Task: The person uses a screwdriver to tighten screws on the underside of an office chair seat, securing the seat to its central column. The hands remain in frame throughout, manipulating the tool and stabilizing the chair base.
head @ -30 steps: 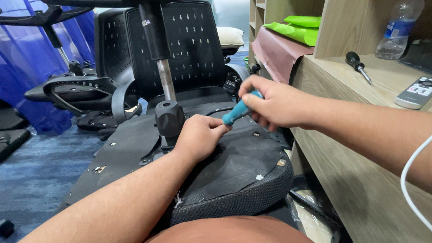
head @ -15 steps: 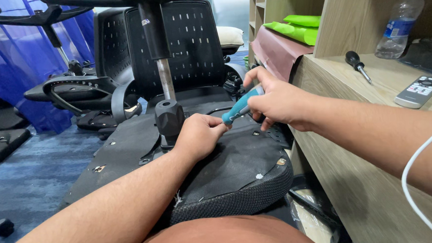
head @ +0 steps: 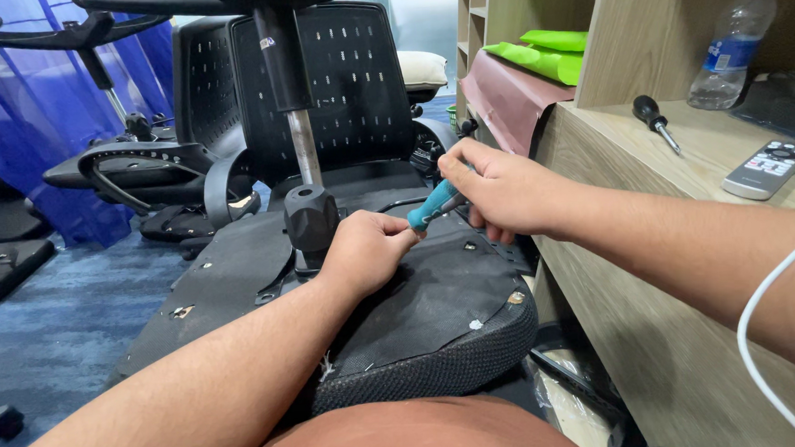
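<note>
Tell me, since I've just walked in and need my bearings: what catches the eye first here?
Centre frame, the right hand grips a teal-handled screwdriver over an upturned black chair seat, the left hand resting beside it. On the wooden shelf at right lie a second screwdriver, a water bottle and a remote.

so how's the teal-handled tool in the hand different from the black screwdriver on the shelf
The teal-handled tool is gripped in the right hand; the black screwdriver lies untouched on the wooden shelf. The teal handle tilts down toward the upturned chair seat by the left hand; the black one rests flat. Only the black one's shaft shows.
</note>
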